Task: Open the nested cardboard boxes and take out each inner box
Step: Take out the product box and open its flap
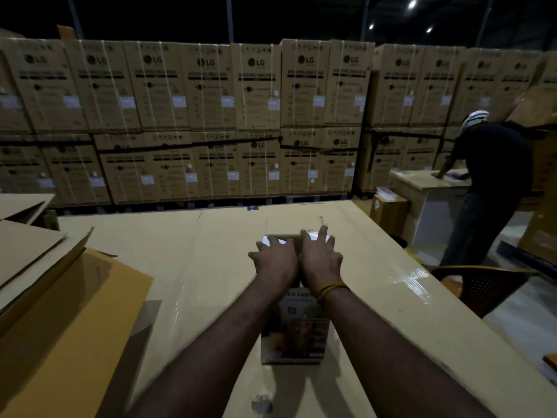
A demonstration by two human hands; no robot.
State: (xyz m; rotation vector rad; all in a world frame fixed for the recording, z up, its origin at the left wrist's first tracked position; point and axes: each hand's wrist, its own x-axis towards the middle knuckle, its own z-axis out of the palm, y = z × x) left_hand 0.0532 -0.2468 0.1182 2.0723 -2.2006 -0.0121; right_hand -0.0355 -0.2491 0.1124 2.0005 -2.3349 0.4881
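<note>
A small printed cardboard box stands on the cardboard-covered table in front of me, its front face showing pictures and lettering. My left hand and my right hand lie side by side on its top, fingers spread and reaching to the far edge. The box top is mostly hidden under the hands; a bright glare shows at the fingertips. Whether any flap is lifted I cannot tell. A yellow band circles my right wrist.
Flattened and open brown cartons lie at the table's left. A wall of stacked large cartons stands behind. A person leans on a desk at the right, near a brown plastic chair. A crumpled wrap piece lies near me.
</note>
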